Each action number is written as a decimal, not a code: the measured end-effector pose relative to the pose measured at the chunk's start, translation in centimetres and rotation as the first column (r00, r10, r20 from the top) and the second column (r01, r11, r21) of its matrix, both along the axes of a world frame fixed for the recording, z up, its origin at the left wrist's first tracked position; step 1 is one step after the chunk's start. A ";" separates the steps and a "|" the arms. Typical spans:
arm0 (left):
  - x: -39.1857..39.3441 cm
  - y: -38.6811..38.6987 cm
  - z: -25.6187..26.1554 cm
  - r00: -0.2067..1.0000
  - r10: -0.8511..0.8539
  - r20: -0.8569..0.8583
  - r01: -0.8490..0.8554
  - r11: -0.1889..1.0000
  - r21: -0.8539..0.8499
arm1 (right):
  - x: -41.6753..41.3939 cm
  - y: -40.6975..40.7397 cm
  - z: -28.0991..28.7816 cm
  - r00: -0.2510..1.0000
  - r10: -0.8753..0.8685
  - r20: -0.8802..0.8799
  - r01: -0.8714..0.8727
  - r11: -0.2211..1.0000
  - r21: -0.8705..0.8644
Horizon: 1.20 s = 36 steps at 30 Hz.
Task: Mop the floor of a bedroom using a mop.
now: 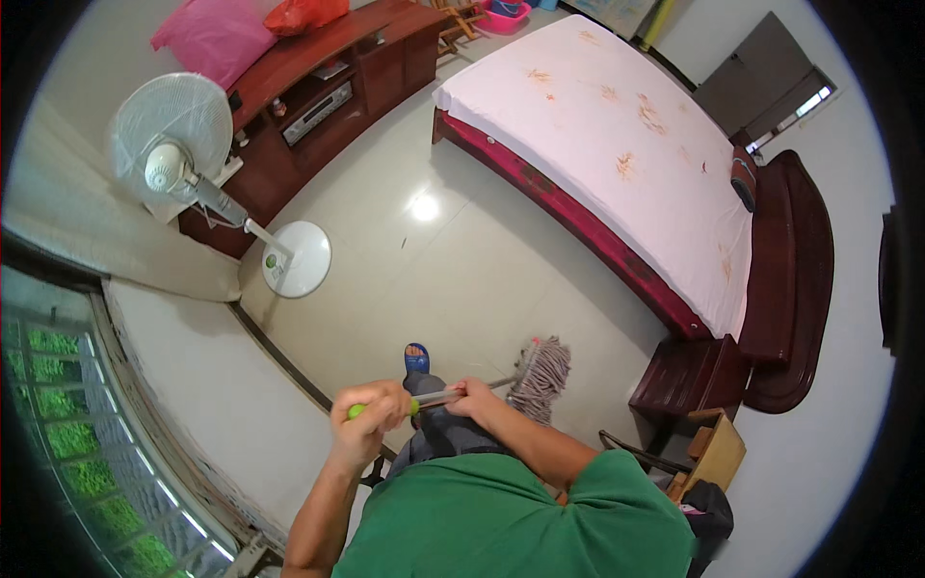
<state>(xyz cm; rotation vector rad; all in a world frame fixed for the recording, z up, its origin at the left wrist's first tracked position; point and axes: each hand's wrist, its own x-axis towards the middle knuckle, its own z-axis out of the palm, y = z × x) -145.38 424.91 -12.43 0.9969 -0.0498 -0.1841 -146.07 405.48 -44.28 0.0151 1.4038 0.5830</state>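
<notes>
My left hand (372, 419) is closed around the green grip at the top end of a mop's metal handle (437, 398). Farther down the same handle, my right hand (471, 397) grips the shaft. The mop head (542, 379), a mat of grey-brown yarn strands, rests on the pale tiled floor (376, 282) to my right. A blue slipper (417, 359) on my foot shows just beyond the handle.
A white pedestal fan (297, 259) stands ahead left, by a red-brown wooden cabinet (383, 72). On the right are a bed (578, 108) with a pale floral sheet, a dark nightstand (683, 376) and a wooden box (715, 448). A barred window (94, 433) lies left.
</notes>
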 end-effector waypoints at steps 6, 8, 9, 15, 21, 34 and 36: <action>5.3 4.4 5.9 0.957 -0.024 0.290 -0.007 0.994 0.107 | 9.0 9.3 6.2 0.997 -0.074 0.032 0.066 0.977 0.201; 6.8 4.9 7.6 0.935 -0.045 0.353 -0.017 0.985 0.170 | 12.7 12.0 9.2 0.993 -0.057 0.102 0.041 0.986 0.159; 7.4 5.1 8.2 0.913 -0.062 0.402 -0.036 0.972 0.231 | 14.3 13.3 9.4 0.987 -0.015 0.161 -0.005 0.992 0.125; 11.4 6.0 7.8 0.813 -0.223 0.538 -0.031 0.906 0.422 | 21.8 16.0 11.7 0.923 -0.088 0.376 -0.028 0.957 0.290; 13.4 8.6 8.2 0.702 -0.415 0.579 0.023 0.826 0.563 | 26.3 17.5 13.0 0.894 -0.258 0.367 0.004 0.823 0.569; 26.3 20.8 9.5 0.841 -0.145 0.522 0.212 0.975 -0.071 | 30.1 15.8 22.7 0.885 -0.232 0.405 0.172 0.969 0.178; 29.6 18.3 7.3 0.849 -0.234 0.474 0.316 0.944 -0.100 | 31.2 12.3 20.4 0.895 -0.280 0.348 0.253 0.960 0.120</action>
